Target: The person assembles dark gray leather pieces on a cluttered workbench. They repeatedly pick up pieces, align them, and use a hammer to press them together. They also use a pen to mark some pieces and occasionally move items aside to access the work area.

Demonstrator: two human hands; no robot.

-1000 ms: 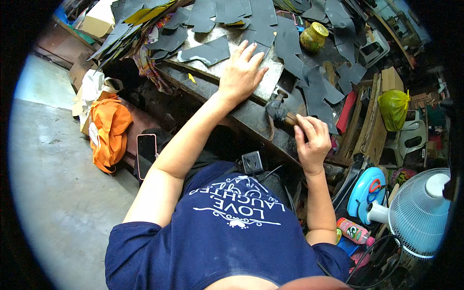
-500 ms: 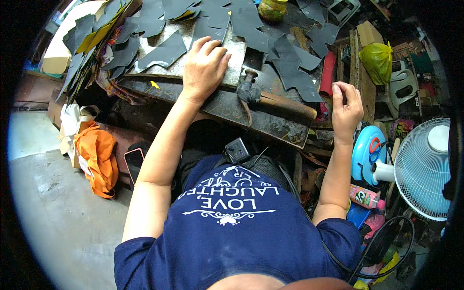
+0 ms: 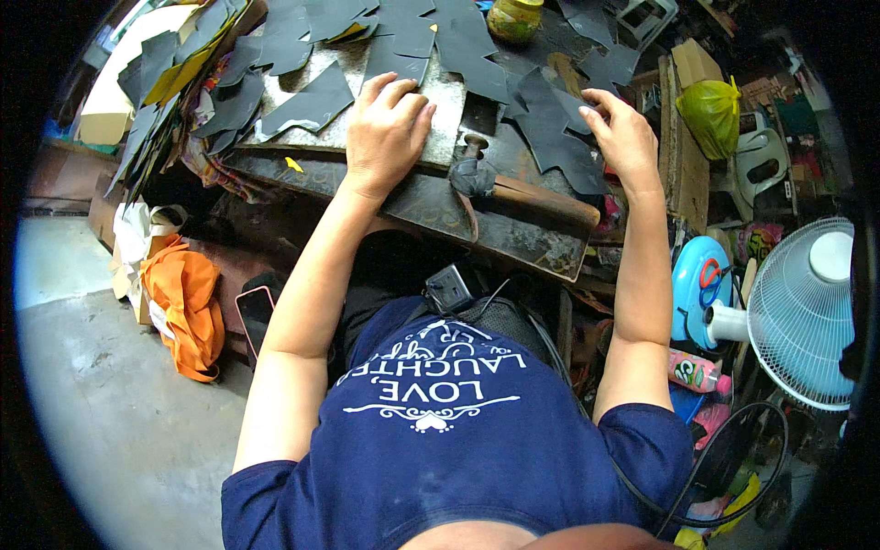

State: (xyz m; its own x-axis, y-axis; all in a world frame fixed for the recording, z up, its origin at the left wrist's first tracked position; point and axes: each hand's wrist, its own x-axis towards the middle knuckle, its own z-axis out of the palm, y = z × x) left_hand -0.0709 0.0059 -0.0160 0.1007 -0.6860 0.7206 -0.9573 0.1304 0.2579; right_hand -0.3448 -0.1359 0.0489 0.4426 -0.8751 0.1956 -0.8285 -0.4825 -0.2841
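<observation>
My left hand (image 3: 389,137) lies palm down at the front of a pale, speckled board (image 3: 445,119) with its fingers spread. Its fingertips rest on the near edge of a dark grey cut sheet piece (image 3: 399,66). On the right, my right hand (image 3: 625,142) reaches over the table with thumb and index finger apart. Those fingertips are by the edge of another dark cut piece (image 3: 548,124), and whether they touch it I cannot tell. Between my hands lies a hammer (image 3: 472,174) with a dark wrapped head.
More dark cut pieces overlap at the back, and a stack (image 3: 160,110) hangs over the left edge. A yellow jar (image 3: 514,18) stands at the far side. On the right are a fan (image 3: 802,312) and a yellow-green plastic bag (image 3: 710,117). Orange cloth (image 3: 181,307) hangs at lower left.
My right hand has moved forward and left, from beyond the table's right edge to the dark pieces, and its fingers have parted. My left hand has stayed almost still.
</observation>
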